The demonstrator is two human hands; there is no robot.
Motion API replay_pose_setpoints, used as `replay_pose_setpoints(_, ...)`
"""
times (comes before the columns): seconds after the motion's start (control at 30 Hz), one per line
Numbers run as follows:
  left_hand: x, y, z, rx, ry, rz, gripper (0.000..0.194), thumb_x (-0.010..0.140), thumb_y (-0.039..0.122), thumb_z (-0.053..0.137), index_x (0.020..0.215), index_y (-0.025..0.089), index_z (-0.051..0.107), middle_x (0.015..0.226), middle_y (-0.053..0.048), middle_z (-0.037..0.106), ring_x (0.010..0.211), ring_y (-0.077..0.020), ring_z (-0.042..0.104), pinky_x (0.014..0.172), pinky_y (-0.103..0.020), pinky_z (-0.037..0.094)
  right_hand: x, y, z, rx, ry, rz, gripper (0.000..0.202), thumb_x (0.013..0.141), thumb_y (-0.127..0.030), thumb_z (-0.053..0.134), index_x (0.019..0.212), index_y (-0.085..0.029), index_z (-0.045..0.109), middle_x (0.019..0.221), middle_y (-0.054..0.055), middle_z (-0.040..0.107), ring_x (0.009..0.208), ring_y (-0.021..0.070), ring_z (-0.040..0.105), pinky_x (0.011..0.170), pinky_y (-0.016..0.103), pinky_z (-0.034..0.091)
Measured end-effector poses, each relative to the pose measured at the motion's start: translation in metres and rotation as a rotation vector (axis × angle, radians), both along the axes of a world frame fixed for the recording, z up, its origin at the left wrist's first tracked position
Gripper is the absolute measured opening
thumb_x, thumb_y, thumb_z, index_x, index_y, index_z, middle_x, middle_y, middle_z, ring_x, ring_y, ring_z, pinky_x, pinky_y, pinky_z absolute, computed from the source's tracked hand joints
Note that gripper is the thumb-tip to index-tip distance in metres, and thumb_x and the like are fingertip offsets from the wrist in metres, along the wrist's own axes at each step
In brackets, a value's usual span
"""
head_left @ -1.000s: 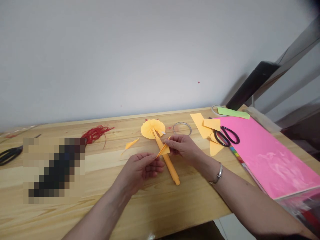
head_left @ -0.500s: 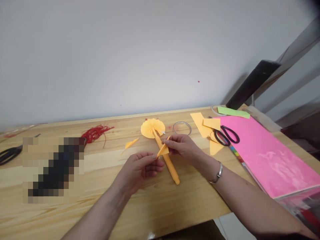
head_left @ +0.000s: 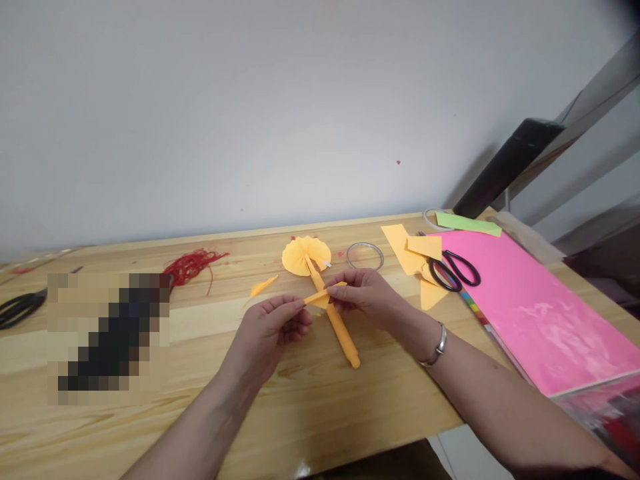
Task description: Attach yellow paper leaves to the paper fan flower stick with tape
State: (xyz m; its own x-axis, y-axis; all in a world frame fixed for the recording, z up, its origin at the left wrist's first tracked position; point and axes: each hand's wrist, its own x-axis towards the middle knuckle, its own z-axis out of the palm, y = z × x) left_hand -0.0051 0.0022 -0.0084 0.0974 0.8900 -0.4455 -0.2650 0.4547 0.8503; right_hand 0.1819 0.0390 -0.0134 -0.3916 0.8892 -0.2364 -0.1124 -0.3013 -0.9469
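From the head view, I see the left hand (head_left: 273, 327) at mid-frame, thumb and fingers pinching one end of the strip (head_left: 317, 299); the right hand (head_left: 366, 295) clamps it near the other, above the stick (head_left: 343, 335), whose upper end meets the fan (head_left: 299, 256)

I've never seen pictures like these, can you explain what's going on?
There's no machine here, just one person. Every picture comes from a single camera worn on that person's head, looking forward and down. The bare left hand and right hand pinch a folded piece of orange paper between them, over an orange rod with a pleated orange disc at its far end. On the wooden table, red strings and a dark pixelated shape lie to the left; to the right are a metal ring, orange paper scraps, scissors and a pink sheet.
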Motion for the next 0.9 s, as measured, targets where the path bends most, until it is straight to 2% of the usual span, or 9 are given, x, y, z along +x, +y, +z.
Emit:
replay_pose_setpoints(0.17, 0.001, 0.000, 0.001, -0.011, 0.019, -0.020, 0.012, 0.069, 0.023, 0.069, 0.064, 0.013, 0.063, 0.055, 0.000, 0.064, 0.046, -0.0063, 0.053, 0.045, -0.016, 0.037, 0.001, 0.001, -0.003, 0.003, 0.008, -0.008, 0.018, 0.069, -0.031, 0.071, 0.076, -0.015, 0.066, 0.062, -0.001, 0.061, 0.055, 0.0075, 0.054, 0.057, 0.023, 0.044)
replay_pose_setpoints(0.33, 0.004, -0.001, 0.004, -0.053, 0.036, -0.145, 0.014, 0.066, 0.025, 0.071, 0.062, 0.014, 0.063, 0.054, -0.002, 0.065, 0.046, -0.0078, 0.055, 0.045, -0.017, 0.040, 0.001, 0.001, -0.001, 0.045, -0.032, -0.011, 0.021, 0.071, -0.035, 0.069, 0.073, -0.014, 0.065, 0.060, -0.002, 0.057, 0.056, 0.0073, 0.051, 0.056, 0.022, 0.041)
replay_pose_setpoints(0.53, 0.004, -0.005, 0.000, -0.096, 0.061, -0.268, 0.015, 0.065, 0.028, 0.074, 0.066, 0.015, 0.066, 0.069, -0.005, 0.071, 0.060, -0.0131, 0.063, 0.055, -0.022, 0.047, 0.001, -0.002, 0.004, 0.132, -0.091, 0.059, 0.023, 0.075, -0.034, 0.065, 0.066, -0.014, 0.060, 0.053, -0.004, 0.050, 0.051, 0.0068, 0.044, 0.051, 0.021, 0.034)
replay_pose_setpoints(0.67, 0.004, -0.005, -0.003, -0.037, 0.081, -0.269, 0.019, 0.067, 0.034, 0.072, 0.074, 0.016, 0.071, 0.073, -0.006, 0.070, 0.064, -0.0136, 0.061, 0.061, -0.025, 0.047, 0.001, -0.002, 0.007, 0.142, -0.099, 0.094, 0.022, 0.075, -0.033, 0.064, 0.065, -0.014, 0.059, 0.055, -0.004, 0.050, 0.052, 0.0073, 0.043, 0.052, 0.022, 0.033)
replay_pose_setpoints(0.9, 0.005, -0.004, -0.003, -0.012, 0.084, -0.250, 0.020, 0.064, 0.031, 0.075, 0.078, 0.016, 0.073, 0.065, -0.002, 0.065, 0.055, -0.0096, 0.052, 0.054, -0.022, 0.040, 0.001, -0.005, 0.008, 0.187, -0.161, 0.145, 0.020, 0.074, -0.034, 0.064, 0.066, -0.016, 0.061, 0.060, -0.003, 0.053, 0.057, 0.0094, 0.046, 0.055, 0.023, 0.034)
